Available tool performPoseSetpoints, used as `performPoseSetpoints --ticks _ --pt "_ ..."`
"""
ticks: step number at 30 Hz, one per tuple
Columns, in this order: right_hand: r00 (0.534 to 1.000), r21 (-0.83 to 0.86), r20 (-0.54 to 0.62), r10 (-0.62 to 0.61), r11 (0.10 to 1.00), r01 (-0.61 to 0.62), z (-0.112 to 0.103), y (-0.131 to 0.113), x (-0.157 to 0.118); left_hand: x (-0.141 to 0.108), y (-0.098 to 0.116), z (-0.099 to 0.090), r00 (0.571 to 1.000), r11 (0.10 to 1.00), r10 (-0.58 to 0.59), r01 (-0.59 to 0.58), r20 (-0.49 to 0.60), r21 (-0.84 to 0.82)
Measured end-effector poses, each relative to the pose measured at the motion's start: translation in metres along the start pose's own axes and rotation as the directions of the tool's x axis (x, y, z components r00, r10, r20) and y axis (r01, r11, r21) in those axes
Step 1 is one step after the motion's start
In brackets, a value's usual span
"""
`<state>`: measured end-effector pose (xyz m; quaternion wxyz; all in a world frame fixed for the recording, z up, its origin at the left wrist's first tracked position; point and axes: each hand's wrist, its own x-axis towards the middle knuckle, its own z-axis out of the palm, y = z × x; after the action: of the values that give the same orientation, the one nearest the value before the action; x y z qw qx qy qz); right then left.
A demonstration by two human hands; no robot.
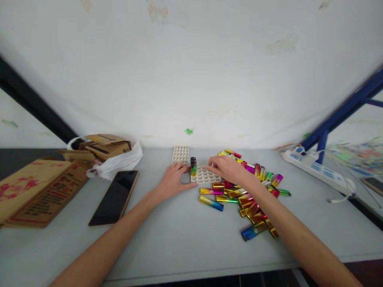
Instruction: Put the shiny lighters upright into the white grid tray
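A cream tray [200,175] with rows of holes lies in front of me. Several lighters [194,170] with black tops stand upright in a row at its left end; the nearest is green and yellow. My left hand [174,181] is beside that end, its thumb stretched toward the tray's near left corner and its fingers apart by the lighters. Over the tray's right part, my right hand [226,167] has its fingers bent together; what is between them is hidden. A loose pile of shiny, many-coloured lighters [237,193] lies to the right, partly under my right forearm.
A second cream tray [180,153] lies behind, near the wall. Left of my left arm are a dark phone [115,197], a white plastic bag [121,165] and cardboard boxes [44,187]. A white power strip [318,171] with cables lies at the right edge.
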<state>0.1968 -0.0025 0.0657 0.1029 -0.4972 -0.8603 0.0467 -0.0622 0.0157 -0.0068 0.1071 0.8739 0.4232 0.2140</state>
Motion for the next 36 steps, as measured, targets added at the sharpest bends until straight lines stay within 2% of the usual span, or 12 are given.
performPoseSetpoints --ticks 5,9,14,18,25,29,34,36 --pt "0.970 0.012 -0.131 0.205 0.979 -0.206 -0.010 0.075 -0.012 0.000 0.002 -0.001 1.000 1.000 -0.017 0.016 0.010 0.006" --pt "0.946 -0.040 -0.161 0.280 0.956 -0.289 -0.005 0.105 -0.004 0.000 0.000 0.000 1.000 1.000 -0.003 0.003 0.000 0.004" --pt "0.948 -0.080 -0.104 0.301 0.947 -0.310 0.008 0.118 0.011 0.000 -0.001 0.000 1.000 1.000 -0.015 0.015 0.005 0.008" --pt "0.939 -0.096 -0.028 0.342 0.934 -0.343 0.010 0.130 0.009 0.000 -0.001 0.000 1.000 1.000 -0.010 0.010 0.013 0.012" --pt "0.909 0.023 0.077 0.409 0.911 -0.412 -0.001 0.134 -0.007 0.000 -0.001 0.001 1.000 1.000 -0.016 0.015 0.017 0.015" --pt "0.882 0.005 0.186 0.434 0.897 -0.442 -0.008 0.131 -0.007 0.001 -0.001 0.001 0.999 1.000 -0.025 0.025 0.021 0.001" --pt "0.865 -0.019 0.189 0.465 0.882 -0.471 -0.006 0.127 -0.006 0.001 -0.001 0.000 0.999 1.000 -0.029 0.029 0.022 -0.001" --pt "0.865 -0.028 0.157 0.476 0.878 -0.478 -0.004 0.126 -0.007 0.001 -0.001 0.000 0.999 1.000 -0.028 0.028 0.018 0.001"
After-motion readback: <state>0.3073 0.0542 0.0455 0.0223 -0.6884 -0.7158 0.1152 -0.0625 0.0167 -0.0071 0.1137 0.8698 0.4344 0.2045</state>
